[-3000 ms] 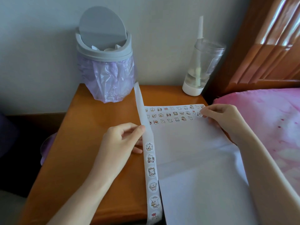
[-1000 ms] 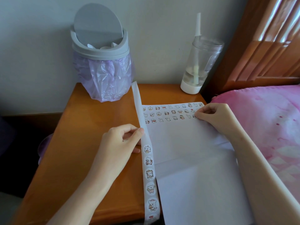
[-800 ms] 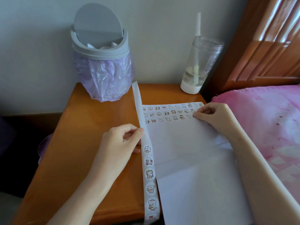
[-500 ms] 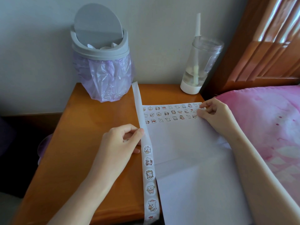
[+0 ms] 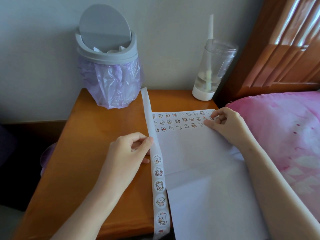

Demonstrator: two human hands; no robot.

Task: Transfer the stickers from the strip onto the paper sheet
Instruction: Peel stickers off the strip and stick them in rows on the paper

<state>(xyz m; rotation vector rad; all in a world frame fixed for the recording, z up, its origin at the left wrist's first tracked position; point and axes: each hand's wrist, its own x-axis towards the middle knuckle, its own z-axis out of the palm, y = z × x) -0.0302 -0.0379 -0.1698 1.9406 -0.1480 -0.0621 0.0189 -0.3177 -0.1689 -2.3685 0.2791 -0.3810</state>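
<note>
Left hand (image 5: 128, 151) pinches the strip (image 5: 158, 170), which lies along the left edge of the paper sheet (image 5: 199, 161) on the desk (image 5: 103, 135). Right hand (image 5: 225, 123) touches the sticker rows (image 5: 176, 121) with curled fingertips; its grip cannot be determined. Risk: uneven pressing may crease or skew a sticker.

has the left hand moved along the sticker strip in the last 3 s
No. The left hand still holds the sticker strip just above its topmost sticker, beside the paper sheet's left edge.
</note>
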